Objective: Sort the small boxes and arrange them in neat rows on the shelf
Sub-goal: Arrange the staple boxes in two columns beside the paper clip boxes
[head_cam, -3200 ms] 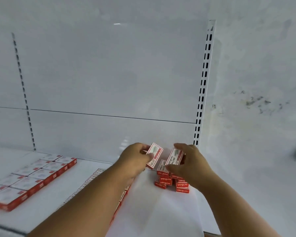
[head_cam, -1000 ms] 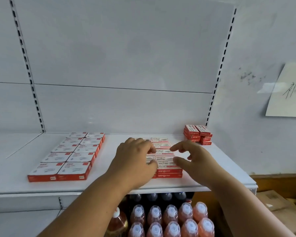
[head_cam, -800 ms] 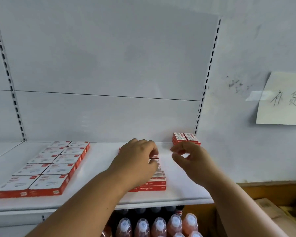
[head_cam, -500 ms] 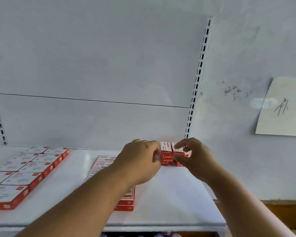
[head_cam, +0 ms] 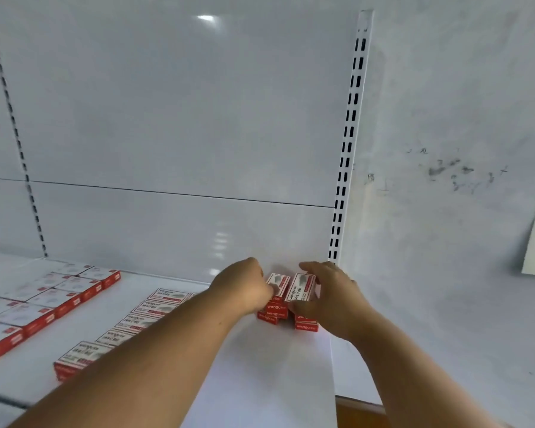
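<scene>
Your left hand (head_cam: 244, 288) pinches 1 small box (head_cam: 278, 284) atop the stack (head_cam: 286, 318) in the shelf's (head_cam: 260, 381) back right corner; your right hand (head_cam: 328, 296) clamps the neighbouring box (head_cam: 301, 287). Both boxes tilt up, long axes running front-to-back, labels facing you. Lift unevenly and the stack underneath could topple sideways, I'd say.
</scene>
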A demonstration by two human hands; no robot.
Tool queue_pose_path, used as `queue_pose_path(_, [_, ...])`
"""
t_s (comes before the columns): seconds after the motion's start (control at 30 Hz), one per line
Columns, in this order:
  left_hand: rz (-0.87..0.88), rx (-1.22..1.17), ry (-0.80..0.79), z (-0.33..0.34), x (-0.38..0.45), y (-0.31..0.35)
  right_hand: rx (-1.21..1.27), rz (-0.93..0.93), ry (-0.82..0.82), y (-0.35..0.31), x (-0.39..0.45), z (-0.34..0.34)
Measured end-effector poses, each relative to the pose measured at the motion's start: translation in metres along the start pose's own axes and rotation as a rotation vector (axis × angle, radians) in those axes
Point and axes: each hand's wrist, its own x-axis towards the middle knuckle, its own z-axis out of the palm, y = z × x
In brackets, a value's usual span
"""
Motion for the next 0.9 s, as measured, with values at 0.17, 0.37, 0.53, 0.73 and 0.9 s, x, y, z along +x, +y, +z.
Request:
queue_pose_path(0.17, [-0.101, -0.322, 0.077, -0.004, -0.008, -0.006, 0.29, -0.069, 0.172, 0.001, -0.01, 0.003])
queue_pose_path(0.37, [-0.005, -0.623, 0.085, -0.028, -0.029, -0.021, 1.164, 0.239, 0.084, -0.028, -0.019, -0.013])
queue_pose_path(0.53, [0.016, -0.585, 0.076, -0.051, -0.043, -0.059, 1.223, 0.251, 0.001, -0.058, -0.013, -0.006])
queue_pose_path(0.73, [0.046, -0.548, 0.006, -0.081, -0.044, -0.123, 1.113, 0.312, 0.085, -0.103, -0.007, 0.024])
queue_pose_path(0.9, [0.08, -0.435, -0.055, -0.095, -0.039, -0.174, 0.812, 0.319, 0.142, -0.139, -0.02, 0.044])
